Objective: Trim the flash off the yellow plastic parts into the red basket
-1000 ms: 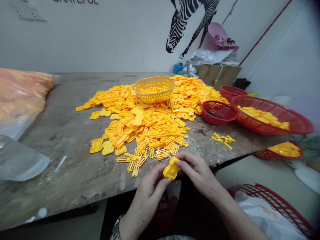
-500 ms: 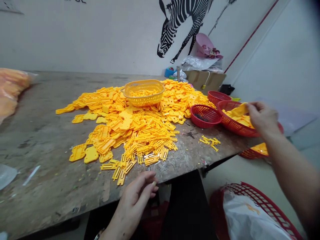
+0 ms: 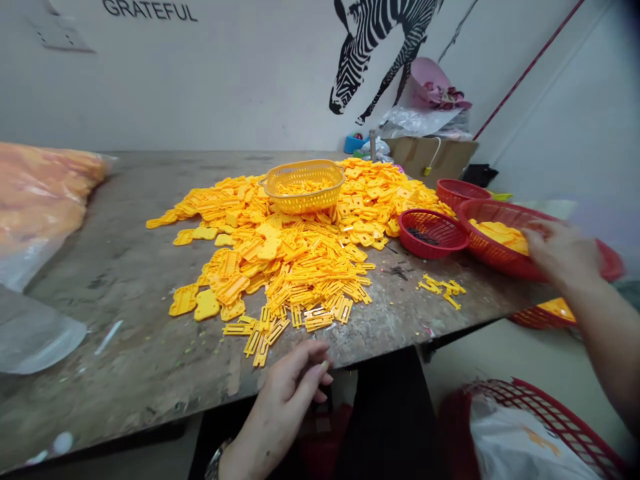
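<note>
A big heap of flat yellow plastic parts (image 3: 295, 247) covers the middle of the worn table (image 3: 120, 280). My left hand (image 3: 295, 383) rests at the table's front edge just below the heap, fingers loosely curled and holding nothing. My right hand (image 3: 560, 253) reaches out over the large red basket (image 3: 500, 260) at the right, which holds yellow parts (image 3: 500, 233). That hand is blurred by motion and I cannot make out its fingers. A yellow basket (image 3: 305, 185) with small yellow pieces stands in the heap.
A small red basket (image 3: 430, 233) sits beside the large one, another red basket (image 3: 460, 190) behind. A few yellow scraps (image 3: 440, 288) lie near the front right. A plastic bag of orange parts (image 3: 40, 193) lies left. A red basket with a white bag (image 3: 525, 427) stands on the floor.
A second ago both hands held a yellow part at the table's edge. My right hand carried it to the large red basket; the part no longer shows in that hand. My left hand stayed.
</note>
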Tool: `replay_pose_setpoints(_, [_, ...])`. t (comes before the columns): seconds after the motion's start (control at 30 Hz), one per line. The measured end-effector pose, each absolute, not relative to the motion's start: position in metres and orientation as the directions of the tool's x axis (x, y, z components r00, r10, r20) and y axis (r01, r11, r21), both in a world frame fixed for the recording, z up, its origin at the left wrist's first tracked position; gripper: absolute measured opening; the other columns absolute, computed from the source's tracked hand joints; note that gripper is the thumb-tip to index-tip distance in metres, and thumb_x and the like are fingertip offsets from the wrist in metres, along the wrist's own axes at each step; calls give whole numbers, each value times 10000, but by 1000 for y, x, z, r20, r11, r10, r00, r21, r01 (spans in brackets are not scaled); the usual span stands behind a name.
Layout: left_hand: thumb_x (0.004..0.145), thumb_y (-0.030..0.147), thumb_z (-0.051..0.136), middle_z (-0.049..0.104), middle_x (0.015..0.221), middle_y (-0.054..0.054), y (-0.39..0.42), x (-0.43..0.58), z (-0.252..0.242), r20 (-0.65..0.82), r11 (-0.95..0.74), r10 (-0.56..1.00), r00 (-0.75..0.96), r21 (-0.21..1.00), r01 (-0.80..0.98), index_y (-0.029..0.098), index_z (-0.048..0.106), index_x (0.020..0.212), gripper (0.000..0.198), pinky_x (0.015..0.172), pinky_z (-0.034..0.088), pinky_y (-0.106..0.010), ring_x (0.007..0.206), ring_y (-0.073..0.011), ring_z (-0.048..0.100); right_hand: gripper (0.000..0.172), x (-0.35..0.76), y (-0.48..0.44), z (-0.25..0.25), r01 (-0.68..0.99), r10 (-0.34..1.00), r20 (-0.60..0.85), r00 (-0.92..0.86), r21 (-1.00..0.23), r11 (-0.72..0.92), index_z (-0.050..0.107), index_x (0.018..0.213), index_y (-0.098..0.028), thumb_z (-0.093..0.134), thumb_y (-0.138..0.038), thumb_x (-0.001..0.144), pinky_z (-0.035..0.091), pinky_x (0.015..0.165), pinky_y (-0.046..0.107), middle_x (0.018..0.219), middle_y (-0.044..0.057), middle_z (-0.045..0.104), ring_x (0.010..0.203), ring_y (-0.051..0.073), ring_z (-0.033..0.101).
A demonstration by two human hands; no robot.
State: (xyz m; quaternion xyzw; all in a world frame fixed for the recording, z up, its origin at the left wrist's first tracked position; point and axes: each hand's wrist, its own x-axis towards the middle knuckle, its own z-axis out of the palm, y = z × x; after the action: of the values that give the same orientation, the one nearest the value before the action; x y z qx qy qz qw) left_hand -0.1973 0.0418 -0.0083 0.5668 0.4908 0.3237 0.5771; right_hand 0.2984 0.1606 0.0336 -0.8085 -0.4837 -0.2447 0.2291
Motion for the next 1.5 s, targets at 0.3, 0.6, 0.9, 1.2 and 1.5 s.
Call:
replay_pose_setpoints(0.3, [912, 337, 456, 624, 1140, -112, 93, -227, 19, 307, -338, 937, 167, 672, 659, 191, 552, 1147, 293, 917, 471, -406, 1050, -237, 587, 171, 141, 122, 26, 889, 786, 618, -20, -349, 297, 680, 965, -168, 559, -250, 877, 472, 850, 334, 959, 132, 692, 896, 209, 627])
replay_pose_setpoints(0.6, [887, 365, 460, 580, 1059, -194, 182, -239, 40, 394, -239, 903, 170, 132, 962, 83, 522, 1187, 416, 885, 421, -448, 1025, -318, 515, 197, 30, 63, 1, 692, 841, 417, -345, -492, 528, 630, 1052, -246, 492, -221, 914, 496, 841, 404, 1044, 68, 672, 989, 223, 610])
replay_pose_setpoints(0.9, [861, 305, 484, 594, 1003, -165, 200, -242, 37, 381, -247, 914, 138, 256, 935, 116, 583, 1007, 258, 894, 410, -443, 1006, -303, 524, 214, 12, 45, -10, 650, 865, 371, -339, -572, 500, 615, 1079, -258, 468, -213, 929, 501, 859, 375, 1047, 44, 668, 992, 196, 613])
replay_pose_setpoints(1.2, [861, 451, 516, 599, 908, -30, 98, -221, 44, -87, -81, 912, 400, 920, 384, 204, 547, 1098, 344, 627, 513, -283, 733, -146, 590, 480, 3, 48, 1, 631, 810, 541, -229, -551, 546, 445, 1356, -256, 549, -199, 890, 457, 978, 386, 1367, 103, 471, 1200, 226, 507])
replay_pose_setpoints(1.5, [855, 282, 584, 574, 956, -35, 46, -217, 15, -193, 302, 831, 521, 944, -133, 245, 578, 1143, 291, 629, 535, -268, 745, -134, 606, 151, -17, 44, -2, 387, 891, 392, -227, -804, 452, 616, 1017, -250, 557, -198, 888, 480, 783, 270, 960, 4, 680, 879, 139, 624])
